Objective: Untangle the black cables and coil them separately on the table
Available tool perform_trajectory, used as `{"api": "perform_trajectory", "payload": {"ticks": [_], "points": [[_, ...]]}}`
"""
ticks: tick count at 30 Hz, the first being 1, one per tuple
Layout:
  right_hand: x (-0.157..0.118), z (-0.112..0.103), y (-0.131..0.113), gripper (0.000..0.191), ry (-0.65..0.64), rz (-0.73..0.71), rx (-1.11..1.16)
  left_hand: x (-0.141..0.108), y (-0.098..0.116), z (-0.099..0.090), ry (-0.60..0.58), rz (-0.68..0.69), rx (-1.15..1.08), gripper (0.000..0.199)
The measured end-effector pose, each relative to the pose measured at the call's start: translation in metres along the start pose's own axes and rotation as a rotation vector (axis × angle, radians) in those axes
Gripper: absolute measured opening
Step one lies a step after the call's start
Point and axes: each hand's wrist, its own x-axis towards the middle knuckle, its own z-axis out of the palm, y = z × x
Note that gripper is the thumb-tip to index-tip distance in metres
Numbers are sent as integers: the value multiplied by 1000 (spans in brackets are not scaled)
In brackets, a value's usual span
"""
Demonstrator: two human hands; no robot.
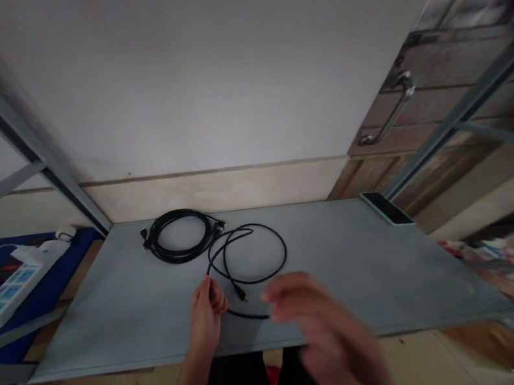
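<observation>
My left hand [208, 302] is closed around a black cable [285, 250] near the front of the grey table. From the fist the cable runs up into loose loops on the tabletop. One end, a black plug [240, 292] with a shiny metal tip, lies just right of my left hand. Another stretch of cable leaves the fist to the right and reaches the fingers of my right hand [323, 326]. That hand is raised over the front edge and smeared by motion, so whether it grips the cable is unclear.
A second black cable [183, 256], neatly coiled, lies at the back left of the grey table [349, 269]. A phone-like dark slab [386, 207] rests at the back right. A white power strip [19, 285] sits on a blue surface at left. Metal posts [63, 185] flank the table.
</observation>
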Motion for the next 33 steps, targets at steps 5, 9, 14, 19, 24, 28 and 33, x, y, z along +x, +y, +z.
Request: {"api": "perform_trajectory", "payload": {"ticks": [5,9,14,19,24,28,33], "points": [[5,47,69,65,-174,28,-190,-16,6,35,-92,14,12,43],[-6,60,82,60,-40,117,-63,-32,12,64,-102,140,236,37],[12,30,64,31,284,143,171,-48,19,77,-368,340,484,25],[26,-3,37,34,428,119,626,-57,-5,54,-419,110,544,37],[24,-13,6,33,411,197,959,-66,-31,30,-358,-48,521,49],[19,-12,7,33,374,237,1138,-64,-32,27,-163,-169,282,54],[12,-9,16,34,329,213,1238,-58,-23,39,-75,-338,-23,45]]}}
